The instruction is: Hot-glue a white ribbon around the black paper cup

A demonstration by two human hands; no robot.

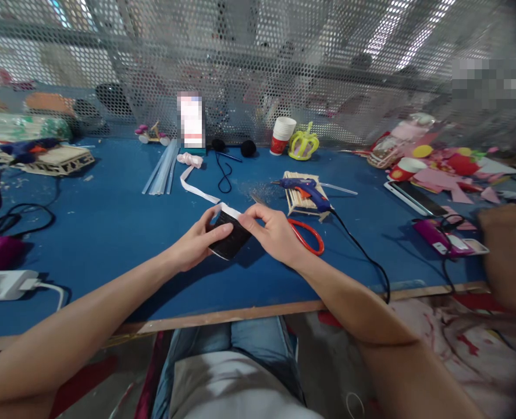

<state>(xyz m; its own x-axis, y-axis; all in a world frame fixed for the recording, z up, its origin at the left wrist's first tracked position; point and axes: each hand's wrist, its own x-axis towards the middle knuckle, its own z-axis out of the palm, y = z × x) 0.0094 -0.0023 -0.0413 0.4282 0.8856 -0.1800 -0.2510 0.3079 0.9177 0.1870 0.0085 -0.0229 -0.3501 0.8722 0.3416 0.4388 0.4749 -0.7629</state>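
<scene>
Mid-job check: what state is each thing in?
Left hand: gripping the black cup-shaped piece
Right hand: pinching at its white rim
Black cup-shaped piece: tilted, in both hands
White ribbon: bunched at one end, tail unrolled
Glue gun: lying on the stick frame; power unclear
Red handle: flat on the table, partly hidden
Phone by the mesh: upright, screen lit
Paper cups: stacked, upright

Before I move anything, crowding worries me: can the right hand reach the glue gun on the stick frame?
Probably yes: the glue gun lies just beyond the right hand with nothing visible covering it, though that hand seems busy with the black object.
</scene>
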